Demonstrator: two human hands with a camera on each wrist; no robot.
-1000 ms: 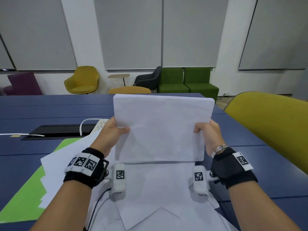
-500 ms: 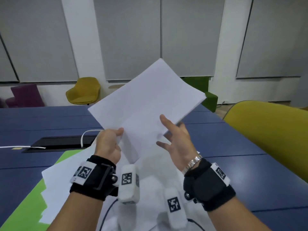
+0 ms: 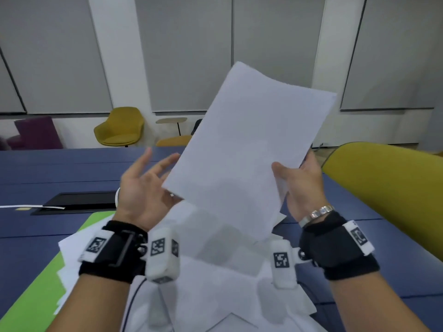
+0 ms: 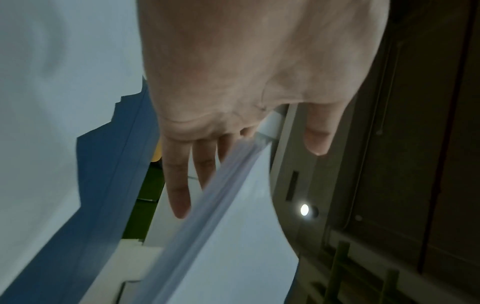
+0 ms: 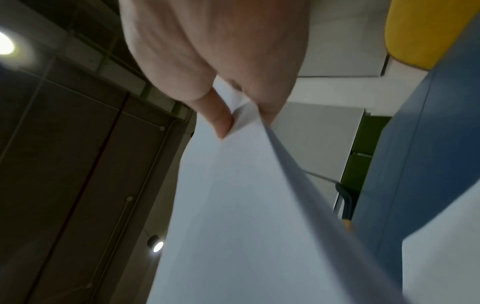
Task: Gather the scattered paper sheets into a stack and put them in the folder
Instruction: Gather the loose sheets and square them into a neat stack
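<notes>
A white paper stack stands upright in the air over the table, tilted to the right. My right hand grips its right edge, thumb on the front, fingers behind; the right wrist view shows the thumb pinching the paper stack. My left hand is open with fingers spread, beside the stack's lower left edge; in the left wrist view the straight fingers lie along the stack's edge. More white sheets lie loose on the table below, partly over the green folder.
The blue table has a black cable slot at the left. A mustard chair back stands close on the right. More chairs line the far wall. A black cable runs under my left wrist.
The stack has turned from landscape to upright. My right hand has taken the right edge, and my left hand has let go and opened.
</notes>
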